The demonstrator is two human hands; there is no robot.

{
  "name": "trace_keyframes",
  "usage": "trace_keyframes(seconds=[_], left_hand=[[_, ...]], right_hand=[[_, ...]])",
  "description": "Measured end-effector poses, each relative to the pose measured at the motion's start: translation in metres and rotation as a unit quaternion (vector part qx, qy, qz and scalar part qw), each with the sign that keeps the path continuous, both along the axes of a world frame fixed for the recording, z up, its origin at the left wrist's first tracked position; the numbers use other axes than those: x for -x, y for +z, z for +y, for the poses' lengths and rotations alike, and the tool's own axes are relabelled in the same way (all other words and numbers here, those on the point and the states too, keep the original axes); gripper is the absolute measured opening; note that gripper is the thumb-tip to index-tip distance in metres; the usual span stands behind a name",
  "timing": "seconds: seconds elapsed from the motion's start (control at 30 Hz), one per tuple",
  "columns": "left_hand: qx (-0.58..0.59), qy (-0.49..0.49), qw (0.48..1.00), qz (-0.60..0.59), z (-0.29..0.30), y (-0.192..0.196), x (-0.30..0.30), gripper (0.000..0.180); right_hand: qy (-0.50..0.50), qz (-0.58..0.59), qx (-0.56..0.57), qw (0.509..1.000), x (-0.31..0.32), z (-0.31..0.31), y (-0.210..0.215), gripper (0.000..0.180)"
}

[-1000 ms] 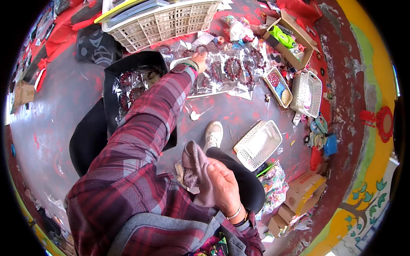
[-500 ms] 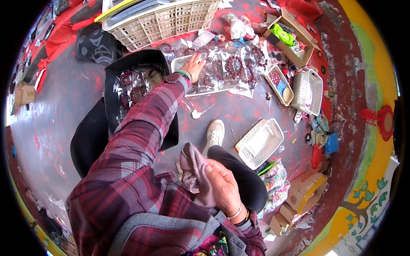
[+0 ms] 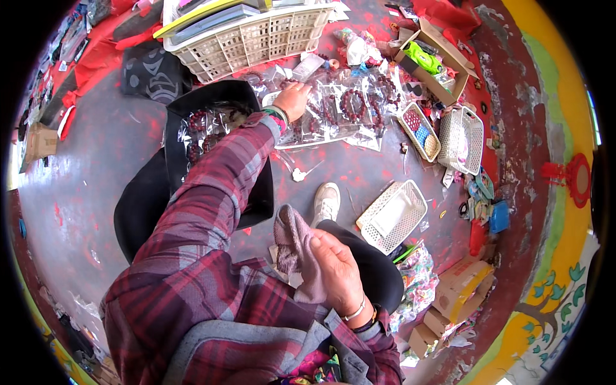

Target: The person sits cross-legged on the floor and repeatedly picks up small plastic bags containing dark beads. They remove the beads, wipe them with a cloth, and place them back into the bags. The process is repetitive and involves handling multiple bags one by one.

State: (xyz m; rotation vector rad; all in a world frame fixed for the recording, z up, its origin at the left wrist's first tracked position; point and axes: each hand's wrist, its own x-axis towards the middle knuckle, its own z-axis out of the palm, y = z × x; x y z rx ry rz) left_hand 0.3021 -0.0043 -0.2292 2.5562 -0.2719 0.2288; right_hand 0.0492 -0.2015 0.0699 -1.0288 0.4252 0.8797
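Observation:
With my right arm bent near my body, my right hand (image 3: 339, 273) is closed around a mauve cloth (image 3: 301, 250), which pokes up beyond the fingers. My left arm stretches forward, and my left hand (image 3: 292, 102) rests on beaded bracelets (image 3: 353, 104) in clear plastic bags. Its fingers are curled down; what they pinch, if anything, is hidden. The bags lie over a white tray (image 3: 308, 142). Left of that, under my left forearm, a black box (image 3: 192, 96) holds more bagged dark red bracelets (image 3: 197, 123).
A large cream crate (image 3: 256, 45) stands ahead. To the right are a basket of coloured beads (image 3: 423, 131), a white basket (image 3: 463, 142), an open carton (image 3: 443, 70) and a shallow white basket (image 3: 393, 215). My shoe (image 3: 327, 202) is on the floor between.
The fingers of my left hand were spread over the bags and are now curled in. My right hand keeps its hold on the cloth. The view has shifted slightly.

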Motion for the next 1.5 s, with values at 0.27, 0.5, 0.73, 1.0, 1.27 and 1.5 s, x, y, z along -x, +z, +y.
trace_keyframes(seconds=[0.27,0.5,0.73,1.0,1.27,1.5], left_hand=[[0.660,0.060,0.728,0.175,0.042,0.096,0.043,0.028],[0.839,-0.098,0.449,0.292,0.059,0.193,0.162,0.036],[0.779,-0.099,0.409,0.465,0.047,0.238,0.252,0.042],[0.764,-0.029,0.455,0.458,0.065,0.262,0.298,0.088],[0.857,-0.026,0.485,0.169,0.026,0.232,0.313,0.062],[0.901,-0.087,0.366,0.217,0.047,0.228,0.307,0.044]], right_hand=[[-0.004,-0.078,-0.039,0.996,0.011,0.010,0.001,0.031],[-0.211,-0.263,0.075,0.939,0.003,-0.009,0.004,0.028],[-0.100,-0.275,0.062,0.954,-0.001,-0.011,-0.017,0.038],[0.047,-0.138,-0.026,0.989,0.017,0.019,-0.042,0.025],[-0.025,-0.111,-0.086,0.990,0.026,0.045,-0.045,0.013],[-0.202,-0.331,0.018,0.922,0.017,0.028,-0.037,0.018]])
